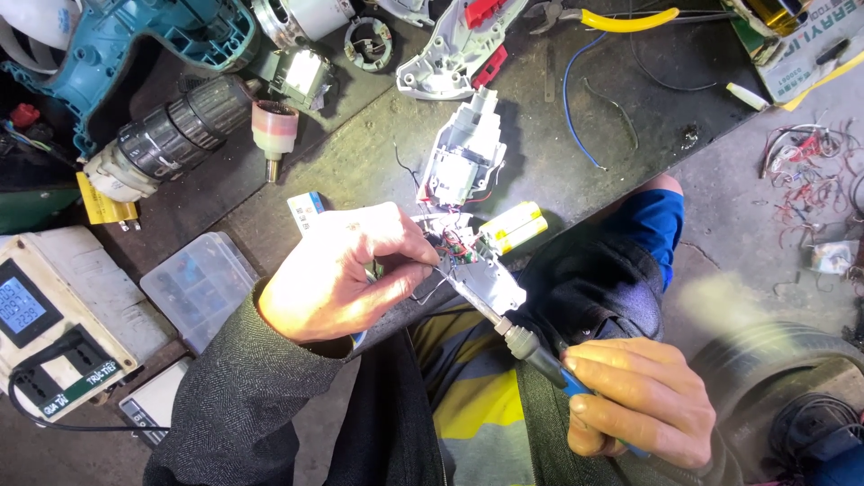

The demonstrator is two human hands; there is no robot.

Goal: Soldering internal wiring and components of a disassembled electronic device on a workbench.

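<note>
My left hand (337,274) pinches thin wires at the handle end of an opened white power-tool half shell (463,162) that lies on the dark workbench with its motor exposed. My right hand (634,400) grips a soldering iron (526,346) with a blue handle. The iron's metal tip reaches up to the wires and red parts just beside my left fingertips. Two yellow battery cells (513,227) lie against the shell, right of the wires.
A teal drill body (135,45), a grey drill chuck (171,135), motor parts (301,76) and the other white shell half (450,49) lie at the back. Yellow-handled pliers (621,18) are at the top. A clear parts box (198,283) and white meter unit (54,315) sit left.
</note>
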